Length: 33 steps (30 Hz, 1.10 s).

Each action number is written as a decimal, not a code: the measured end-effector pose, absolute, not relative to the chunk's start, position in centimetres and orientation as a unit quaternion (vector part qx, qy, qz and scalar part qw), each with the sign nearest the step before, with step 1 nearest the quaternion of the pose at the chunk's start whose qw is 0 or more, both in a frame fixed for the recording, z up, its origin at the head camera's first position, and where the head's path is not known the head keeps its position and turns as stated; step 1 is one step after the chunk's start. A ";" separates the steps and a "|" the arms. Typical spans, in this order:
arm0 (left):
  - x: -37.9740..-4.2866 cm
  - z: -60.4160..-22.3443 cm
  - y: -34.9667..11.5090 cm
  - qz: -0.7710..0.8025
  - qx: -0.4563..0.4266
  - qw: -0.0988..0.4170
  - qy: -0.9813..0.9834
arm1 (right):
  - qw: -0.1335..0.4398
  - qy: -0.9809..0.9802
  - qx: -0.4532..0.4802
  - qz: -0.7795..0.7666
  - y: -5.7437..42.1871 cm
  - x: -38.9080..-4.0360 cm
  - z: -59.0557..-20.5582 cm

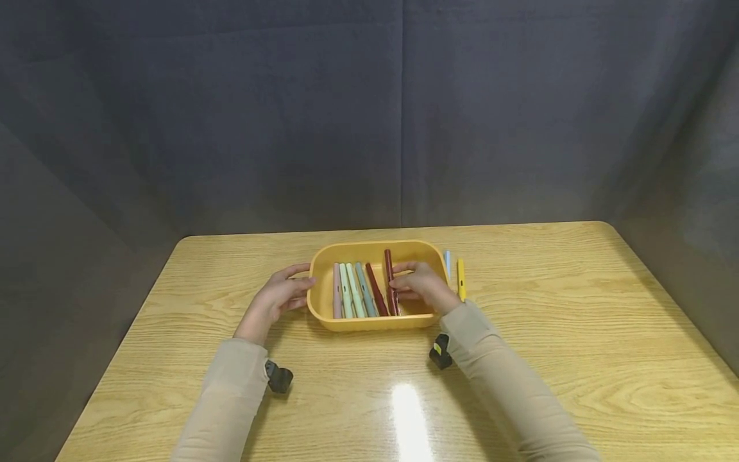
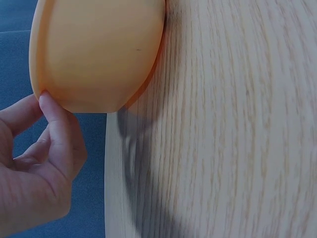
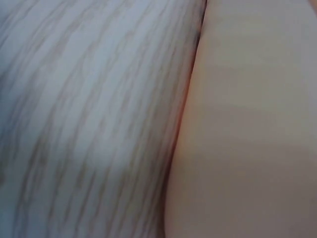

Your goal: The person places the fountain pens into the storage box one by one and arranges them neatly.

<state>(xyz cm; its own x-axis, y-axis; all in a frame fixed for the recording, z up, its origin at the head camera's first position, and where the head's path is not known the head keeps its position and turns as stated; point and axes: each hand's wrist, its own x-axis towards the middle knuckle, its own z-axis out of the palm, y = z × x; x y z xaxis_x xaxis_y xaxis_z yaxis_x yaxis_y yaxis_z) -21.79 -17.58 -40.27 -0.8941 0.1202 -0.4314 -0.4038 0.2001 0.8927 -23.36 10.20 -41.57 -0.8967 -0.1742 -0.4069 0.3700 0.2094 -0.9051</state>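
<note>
A yellow plastic bin (image 1: 360, 325) stands on the wooden table with several pens lying side by side in it. From left to right these are a pink pen (image 1: 337, 292), two pale green pens, a grey-green pen (image 1: 366, 290) and a dark red pen (image 1: 376, 290). My left hand (image 1: 279, 297) pinches the bin's left rim between thumb and fingers, as the left wrist view shows at the bin wall (image 2: 99, 54). Inside the bin, my right hand (image 1: 424, 284) holds another dark red pen (image 1: 389, 263) beside the row. The right wrist view shows only the bin's outer wall (image 3: 242, 124) and tabletop, not the hand.
Just right of the bin, a light blue pen (image 1: 447, 262) and a yellow pen (image 1: 461, 279) lie on the table (image 1: 566, 333). Dark grey curtains (image 1: 288, 128) surround the table at the back and sides. Black wrist cameras sit under both sleeves.
</note>
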 end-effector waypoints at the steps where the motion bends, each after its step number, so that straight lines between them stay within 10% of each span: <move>1: -21.8 -40.2 -17.6 0.625 -0.095 0.210 0.746 | 0.218 0.745 0.066 -0.627 10.2 -23.4 -41.6; 33: -21.8 -40.1 -17.4 0.612 -0.103 0.209 0.756 | 0.225 0.731 0.028 -0.643 11.9 -23.5 -39.3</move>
